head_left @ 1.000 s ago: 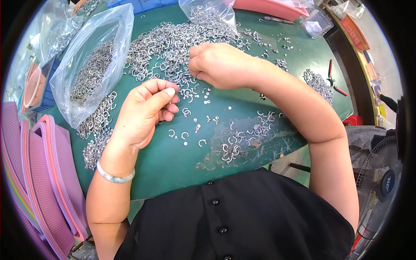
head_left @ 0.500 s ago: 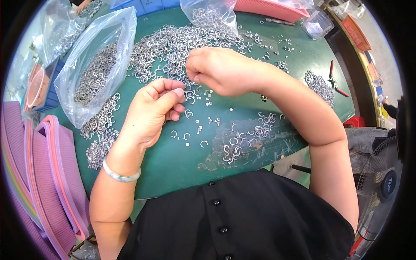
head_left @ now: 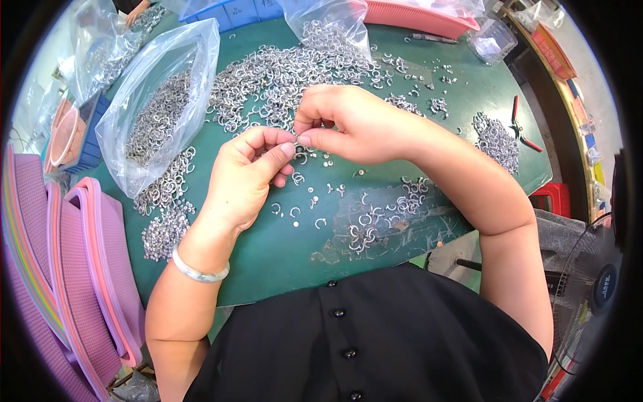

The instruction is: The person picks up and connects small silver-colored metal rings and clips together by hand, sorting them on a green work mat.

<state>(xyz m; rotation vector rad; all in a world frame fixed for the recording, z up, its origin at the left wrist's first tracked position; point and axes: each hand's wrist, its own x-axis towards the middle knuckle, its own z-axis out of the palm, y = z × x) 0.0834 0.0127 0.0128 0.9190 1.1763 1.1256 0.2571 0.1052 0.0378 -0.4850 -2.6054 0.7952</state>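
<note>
My left hand [head_left: 249,171] and my right hand [head_left: 351,125] meet fingertip to fingertip above the green table [head_left: 268,261]. Thumb and forefinger are pinched together on each hand. Whatever lies between the tips is too small and covered to make out. Behind them spreads a large heap of small silver C-shaped metal rings [head_left: 264,77]. A few loose rings [head_left: 295,212] and tiny round bits [head_left: 314,200] lie in front of my hands. To the right of these is a small cluster of rings [head_left: 362,236].
At left, an open clear plastic bag [head_left: 201,67] holds more rings, with a pile of small metal pieces [head_left: 164,234] below it. Red-handled pliers [head_left: 515,125] lie at right beside another pile [head_left: 495,141]. Blue [head_left: 234,13] and pink [head_left: 422,20] bins stand at the far edge.
My right hand has come down from the ring heap to my left fingertips. The two hands were apart and now touch. The whole view has shifted slightly.
</note>
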